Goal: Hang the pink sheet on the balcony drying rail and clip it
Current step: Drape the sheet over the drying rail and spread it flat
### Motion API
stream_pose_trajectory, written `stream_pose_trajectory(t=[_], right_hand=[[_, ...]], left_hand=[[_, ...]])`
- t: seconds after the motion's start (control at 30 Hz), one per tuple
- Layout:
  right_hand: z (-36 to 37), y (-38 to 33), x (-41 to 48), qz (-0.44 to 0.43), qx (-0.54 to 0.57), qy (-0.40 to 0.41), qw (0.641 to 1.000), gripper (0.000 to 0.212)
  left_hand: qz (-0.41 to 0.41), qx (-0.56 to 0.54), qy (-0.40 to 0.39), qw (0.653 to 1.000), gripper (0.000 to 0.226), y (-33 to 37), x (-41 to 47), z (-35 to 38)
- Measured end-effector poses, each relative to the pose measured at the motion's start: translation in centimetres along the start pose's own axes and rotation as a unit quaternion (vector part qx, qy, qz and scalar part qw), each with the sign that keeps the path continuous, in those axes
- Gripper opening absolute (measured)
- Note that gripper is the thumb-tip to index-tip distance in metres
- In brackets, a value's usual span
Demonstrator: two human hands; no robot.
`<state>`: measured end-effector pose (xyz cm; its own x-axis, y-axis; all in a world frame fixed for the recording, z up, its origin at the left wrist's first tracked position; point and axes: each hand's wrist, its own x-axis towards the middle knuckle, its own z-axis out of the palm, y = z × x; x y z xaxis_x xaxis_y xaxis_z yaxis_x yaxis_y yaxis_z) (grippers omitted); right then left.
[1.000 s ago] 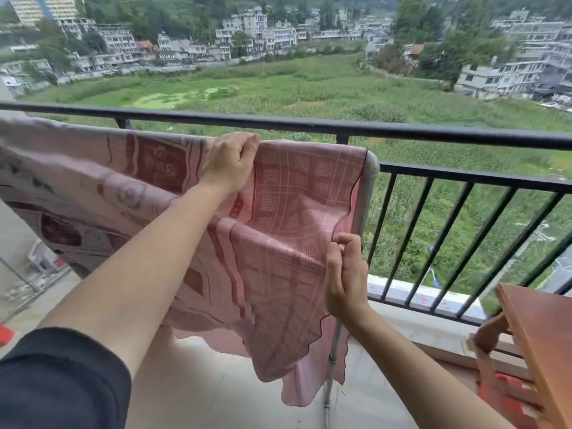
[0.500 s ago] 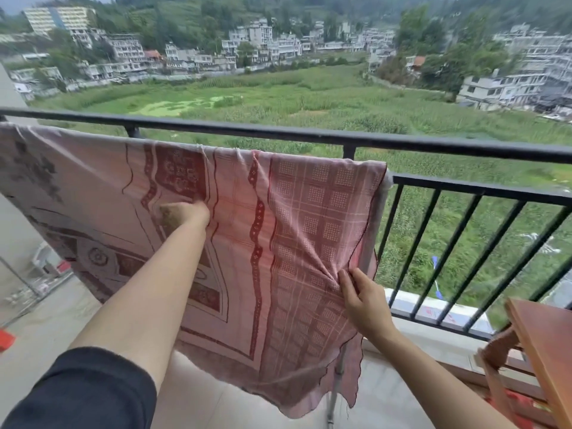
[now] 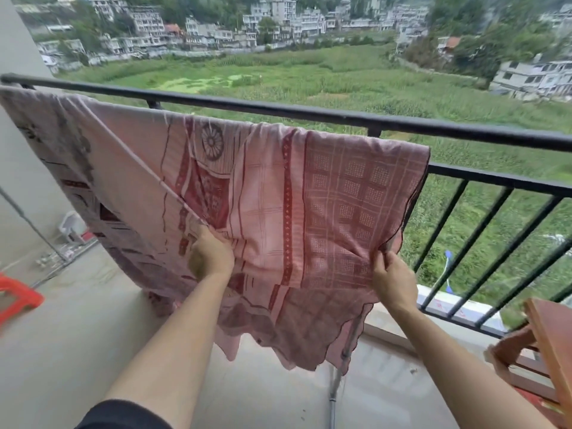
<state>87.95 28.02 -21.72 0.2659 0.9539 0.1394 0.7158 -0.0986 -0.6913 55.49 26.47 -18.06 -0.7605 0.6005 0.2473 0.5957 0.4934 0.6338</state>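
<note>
The pink sheet, patterned in dark red, hangs draped over a drying rail that it hides almost fully; only the rail's metal leg shows below the cloth. My left hand grips a fold of the sheet at mid-height, and the cloth pulls taut in a ridge up to the left. My right hand pinches the sheet's dark right edge. No clip is in view.
The black balcony railing runs right behind the sheet. A wooden table stands at the right, a red stool at the left edge. A white wall closes the left side. The floor is grey concrete.
My left hand came off the top of the sheet, slid down its front and now grips a fold lower. My right hand stayed on the right edge. The sheet lies spread wider.
</note>
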Motion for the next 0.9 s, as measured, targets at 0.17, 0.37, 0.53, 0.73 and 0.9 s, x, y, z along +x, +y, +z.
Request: stream_pose_trajectory(t=[0.17, 0.37, 0.53, 0.73, 0.9], right_hand=[[0.9, 0.5, -0.5, 0.044, 0.004, -0.022, 0.999, 0.043], [3.0, 0.9, -0.9, 0.129, 0.063, 0.027, 0.989, 0.042], [7.0, -2.1, -4.5, 0.202, 0.090, 0.111, 0.969, 0.048], [13.5, -11.9, -7.5, -0.177, 0.050, -0.004, 0.983, 0.021], [19.5, -25.3, -6.8, -0.348, 0.084, -0.022, 0.934, 0.014]], left_hand=[[-0.046, 0.059, -0.114, 0.991, 0.046, -3.9, -0.8, 0.0], [0.003, -0.036, -0.195, 0.980, 0.031, -6.5, 2.4, -2.1], [0.082, -0.063, -0.187, 0.977, 0.027, -8.1, 3.0, -5.6], [0.136, -0.015, -0.119, 0.983, 0.033, -12.2, 8.1, -9.3], [0.136, 0.022, -0.052, 0.989, 0.048, -16.6, 15.8, -12.0]])
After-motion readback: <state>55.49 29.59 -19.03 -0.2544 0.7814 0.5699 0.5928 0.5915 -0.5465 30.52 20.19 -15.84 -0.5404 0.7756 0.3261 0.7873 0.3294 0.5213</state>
